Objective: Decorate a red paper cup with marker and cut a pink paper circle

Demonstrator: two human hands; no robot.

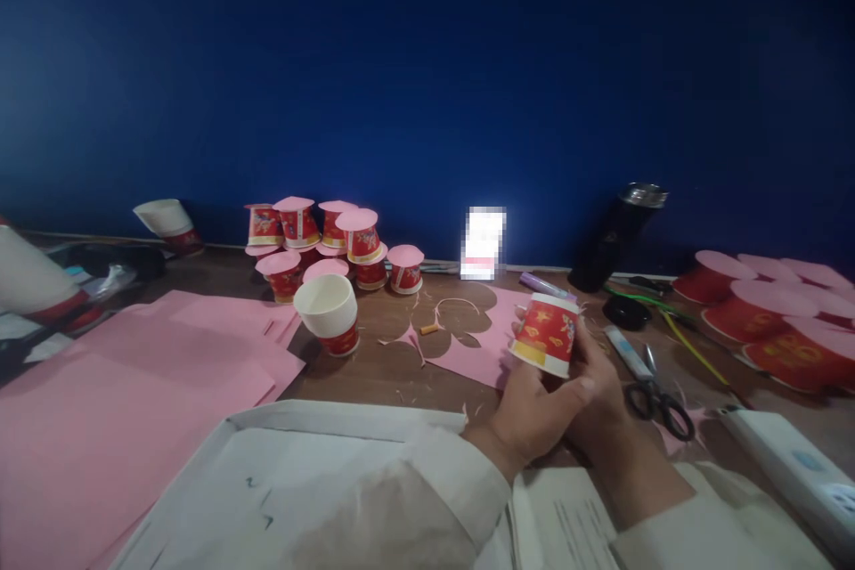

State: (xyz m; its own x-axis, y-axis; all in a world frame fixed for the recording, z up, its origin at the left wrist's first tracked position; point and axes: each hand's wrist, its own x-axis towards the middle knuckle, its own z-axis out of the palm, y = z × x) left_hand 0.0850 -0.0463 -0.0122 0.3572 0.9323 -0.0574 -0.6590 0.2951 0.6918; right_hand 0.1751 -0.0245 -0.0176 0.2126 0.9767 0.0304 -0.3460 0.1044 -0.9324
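In front of me is a red paper cup (546, 329) with gold patterns, turned upside down and tilted slightly. My left hand (534, 414) grips it from below and the left, thumb near the rim. From the right side my right hand (598, 378) is closed around it, and its fingers behind the cup are partly hidden. Beneath and behind the cup lies a cut pink paper sheet (481, 356) with round cutouts. A purple glue-stick-like tube (548, 287) rests just beyond it. Black-handled scissors (660, 405) lie to the right of my hands.
Red cups topped with pink discs (357, 221) are stacked at the back left; larger ones (761, 303) stand right. White cups (327, 312) stand nested nearby. Pink sheets (153, 374) cover the left. A black bottle (614, 240), bright phone (484, 242) and power strip (794, 463) are also present.
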